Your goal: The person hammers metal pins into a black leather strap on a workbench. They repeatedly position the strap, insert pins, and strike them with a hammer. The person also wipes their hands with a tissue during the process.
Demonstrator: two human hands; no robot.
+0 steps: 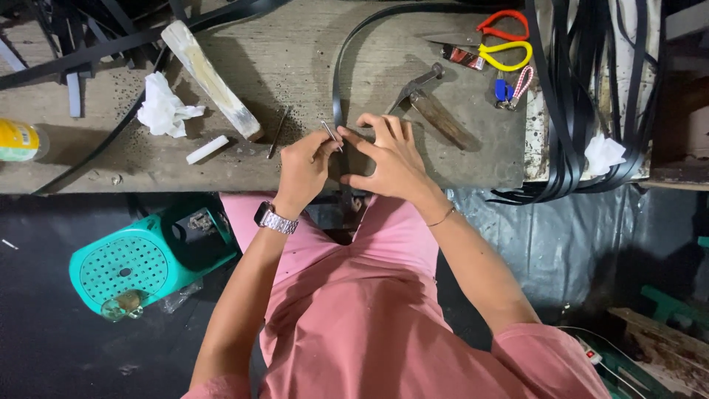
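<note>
Black strap (pixel 337 89): long axis runs from the near worktop (pixel 295 52) edge away from the person, curving right at the far end. Left hand (pixel 304 166) grip closed on a thin metal pin (pixel 330 133), touching the strap from its left. Right hand (pixel 391 159) presses the strap from the right, fingers spread. Beyond: hammer (pixel 432 107), wooden block (pixel 210 77), scissors (pixel 502 37).

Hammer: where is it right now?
In the head view the hammer lies on the workbench, just beyond the right hand, below the red and yellow scissors.
</note>
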